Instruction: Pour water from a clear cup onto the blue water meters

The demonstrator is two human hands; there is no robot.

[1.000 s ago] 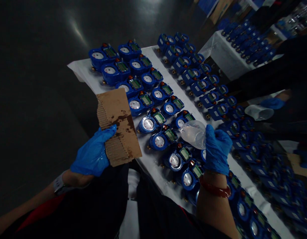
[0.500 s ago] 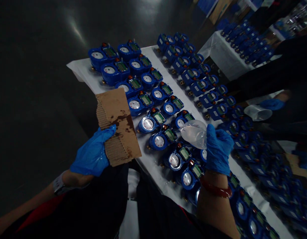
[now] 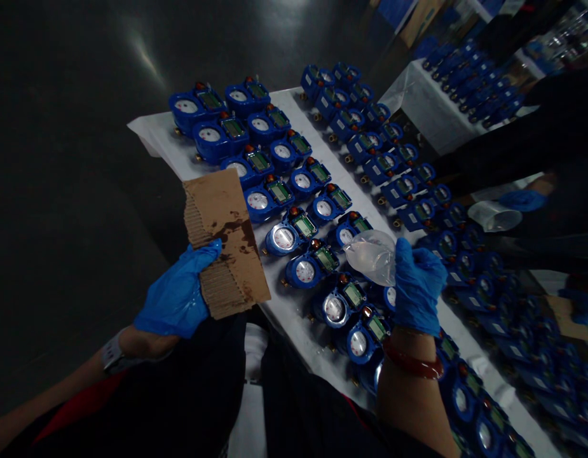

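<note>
My left hand [image 3: 179, 292], in a blue glove, is closed on the edge of a torn piece of corrugated cardboard [image 3: 227, 216] with dark wet stains. My right hand [image 3: 420, 286], also gloved, grips a translucent plastic cup [image 3: 372, 257], tilted with its narrow end pointing left. Below that cup are blue water meters with round dials and small green circuit boards with displays. The cup's tip is close to one meter [image 3: 346, 234]; whether they touch I cannot tell. Another open meter [image 3: 306, 270] lies between the cardboard and the cup.
Rows of meters stand on a white-covered table [image 3: 167, 137], with a further row [image 3: 386, 165] along its far side. Across it, a co-worker's gloved hand [image 3: 525, 199] holds a clear cup [image 3: 496, 216]. Another white-covered table [image 3: 420, 95] with meters stands behind.
</note>
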